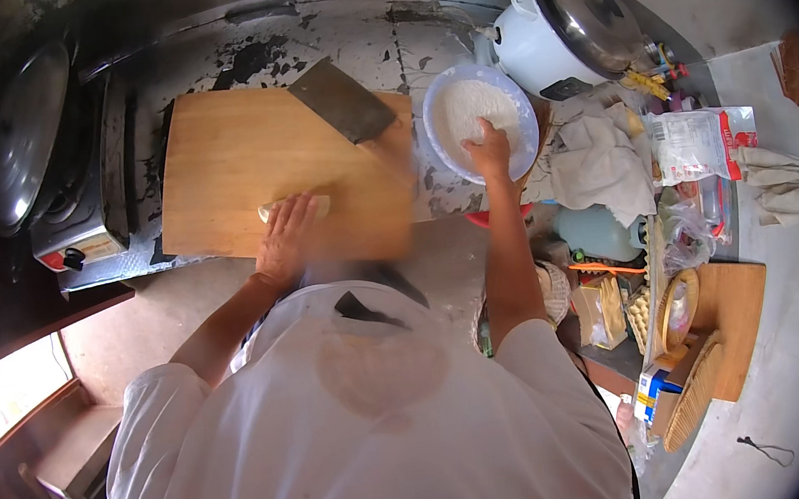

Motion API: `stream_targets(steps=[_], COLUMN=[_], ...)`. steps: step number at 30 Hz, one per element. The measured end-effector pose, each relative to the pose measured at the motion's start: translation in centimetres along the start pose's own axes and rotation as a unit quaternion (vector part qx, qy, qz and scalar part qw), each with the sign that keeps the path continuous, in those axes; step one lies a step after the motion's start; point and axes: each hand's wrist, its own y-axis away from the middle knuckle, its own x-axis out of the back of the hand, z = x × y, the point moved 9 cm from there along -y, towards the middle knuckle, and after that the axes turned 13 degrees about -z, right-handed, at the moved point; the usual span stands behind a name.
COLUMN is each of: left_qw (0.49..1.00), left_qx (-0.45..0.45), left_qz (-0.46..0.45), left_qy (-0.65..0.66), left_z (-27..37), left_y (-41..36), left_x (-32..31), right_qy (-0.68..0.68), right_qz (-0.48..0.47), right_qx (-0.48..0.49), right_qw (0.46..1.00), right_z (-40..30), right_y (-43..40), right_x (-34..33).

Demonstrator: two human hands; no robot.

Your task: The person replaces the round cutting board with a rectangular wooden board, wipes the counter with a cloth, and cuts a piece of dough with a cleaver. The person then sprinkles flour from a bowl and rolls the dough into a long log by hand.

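Observation:
My left hand [286,236] lies over a pale piece of what looks like dough [322,205] near the front edge of a wooden cutting board [227,151]. Ends of the piece show on both sides of the fingers. Over at the right, my right hand [490,153] reaches into a pale blue bowl [436,140] of white flour-like powder [471,100]. Its thumb points up and the other fingertips are hard to make out, so its grasp is unclear. A cleaver [344,101] rests across the board's far right part, its blade pointing away and its handle towards me.
Left of the board stands a gas stove [84,242] with a large lidded pan [29,139]. A white rice cooker [542,41] stands behind the bowl. A grey cloth [600,162] and a plastic packet [692,146] lie at right, above a shelf with a large bottle [598,232].

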Motion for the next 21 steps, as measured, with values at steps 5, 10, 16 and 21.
stream_targets(steps=[5, 10, 16, 21], left_qw=[0.999, 0.993, 0.991, 0.797], left_qx=[0.032, 0.087, 0.082, 0.231], left_qz=[-0.024, 0.077, 0.107, 0.168], left_qy=[0.030, -0.011, 0.015, 0.532], left_z=[-1.3, -3.3, -2.3, -8.9], left_y=[-3.9, -5.9, -3.4, -1.3], left_x=[0.4, 1.9, 1.0, -0.6], right_qy=[-0.256, -0.522, -0.622, -0.490], right_qz=[-0.169, -0.144, -0.151, -0.153], right_qx=[-0.119, -0.188, -0.205, -0.123], right_qw=[0.944, 0.819, 0.741, 0.849], right_z=[3.7, 4.3, 3.7, 0.5], right_y=[-1.4, -1.2, 0.2, 0.3], right_x=[-3.8, -2.1, -1.9, 1.5])
